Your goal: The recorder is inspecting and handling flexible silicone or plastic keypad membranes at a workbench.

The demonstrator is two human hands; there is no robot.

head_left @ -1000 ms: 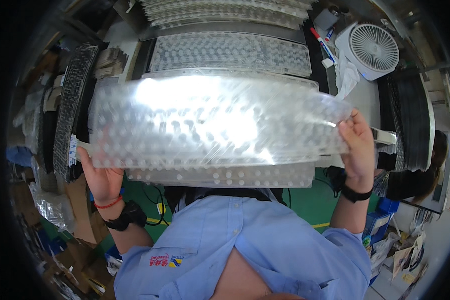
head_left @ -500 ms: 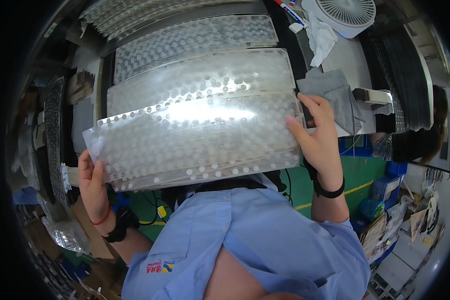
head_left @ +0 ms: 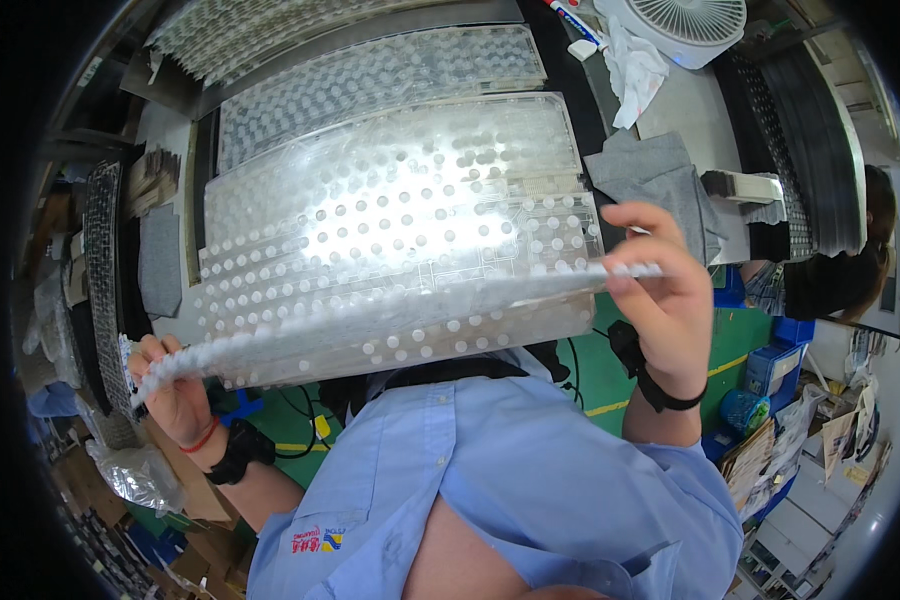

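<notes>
A thin, translucent plastic sheet [head_left: 390, 312] with rows of round dots is held up by its two short ends, seen nearly edge-on. My left hand [head_left: 180, 405] pinches its left end, fingers closed on the edge. At the other end my right hand [head_left: 670, 315] grips the sheet between thumb and fingers, the index finger raised and curved. Under it lies another clear dotted sheet [head_left: 370, 235], with fine traced lines and bright glare across its middle. Farther back lies one more dotted sheet [head_left: 390, 85], partly overlapped by the nearer one.
A tall stack of sheets [head_left: 260, 35] stands at the back left. Grey cloths [head_left: 660, 175] lie right of the sheets, and another grey cloth [head_left: 160, 260] lies left. At the back right are a white fan [head_left: 680, 25], a crumpled tissue [head_left: 632, 70] and a marker [head_left: 575, 22].
The held sheet has come up off the sheets beneath and tipped from nearly flat to edge-on. My right hand has moved right and nearer; my left hand has shifted slightly nearer.
</notes>
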